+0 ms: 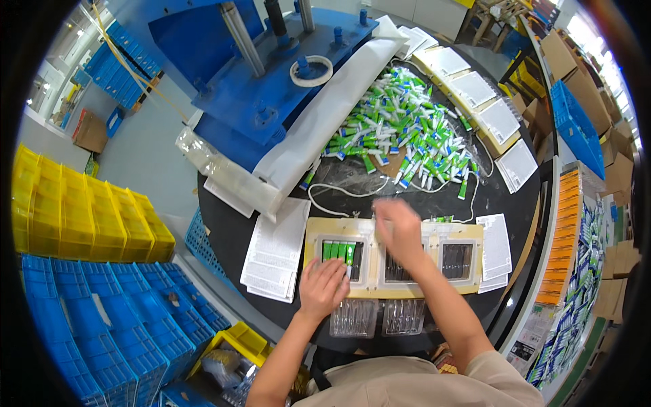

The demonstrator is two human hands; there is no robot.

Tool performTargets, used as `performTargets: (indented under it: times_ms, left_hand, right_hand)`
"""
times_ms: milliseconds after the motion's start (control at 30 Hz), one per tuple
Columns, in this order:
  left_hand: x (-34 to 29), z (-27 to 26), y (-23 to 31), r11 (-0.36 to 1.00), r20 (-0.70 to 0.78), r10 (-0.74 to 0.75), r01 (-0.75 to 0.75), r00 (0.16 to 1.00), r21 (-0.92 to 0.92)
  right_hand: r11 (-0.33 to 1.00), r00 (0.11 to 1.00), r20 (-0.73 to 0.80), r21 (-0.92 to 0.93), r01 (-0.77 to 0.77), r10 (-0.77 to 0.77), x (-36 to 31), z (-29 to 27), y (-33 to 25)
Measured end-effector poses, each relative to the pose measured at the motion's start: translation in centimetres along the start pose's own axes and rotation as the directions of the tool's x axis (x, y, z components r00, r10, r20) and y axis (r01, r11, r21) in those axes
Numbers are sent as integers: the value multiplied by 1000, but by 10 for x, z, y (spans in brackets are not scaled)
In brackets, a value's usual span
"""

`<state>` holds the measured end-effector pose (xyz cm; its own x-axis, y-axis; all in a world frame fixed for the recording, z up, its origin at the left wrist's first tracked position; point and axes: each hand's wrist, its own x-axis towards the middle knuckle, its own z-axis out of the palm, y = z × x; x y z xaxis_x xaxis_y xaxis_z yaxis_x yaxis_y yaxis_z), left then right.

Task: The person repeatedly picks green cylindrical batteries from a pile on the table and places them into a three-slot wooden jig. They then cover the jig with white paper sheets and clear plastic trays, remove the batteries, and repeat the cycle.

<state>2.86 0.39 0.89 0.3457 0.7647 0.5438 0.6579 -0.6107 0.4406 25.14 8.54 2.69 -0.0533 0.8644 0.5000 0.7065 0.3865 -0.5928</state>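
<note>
In front of me lies a cream-yellow fixture (366, 292) with three framed windows. Several green tubes (336, 251) stand side by side in its left window; dark slots show in the middle and right ones. My left hand (322, 286) rests at the lower edge of the left window, its fingers stretched out over the frame and the tube ends. My right hand (400, 230) is above the fixture's far edge near the middle window, smeared by motion, so whatever it holds does not show. Beyond it spreads a heap of green, white and blue tubes (407, 129).
Clear plastic blister trays (354, 319) lie at the fixture's near edge. Printed cards (277, 251) are stacked on both sides. A blue press (271, 88) stands at the far left. A second fixture (468, 91) bears cards at the far right. Blue crates (102, 319) are stacked at left.
</note>
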Motion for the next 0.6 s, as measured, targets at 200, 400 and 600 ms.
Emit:
performTargets:
  times_ms: [200, 400, 600]
  left_hand:
    - [60, 8, -20, 984, -96, -181, 180, 979, -20]
    - [13, -14, 2, 964, -41, -262, 259, 964, -55]
    - [-24, -11, 6, 967, 28, -249, 250, 968, -45]
  right_hand:
    - [877, 937, 158, -427, -220, 311, 111, 74, 80]
    - [905, 868, 285, -257, -339, 406, 81, 11, 56]
    - [978, 962, 243, 194, 74, -121, -37, -32, -32]
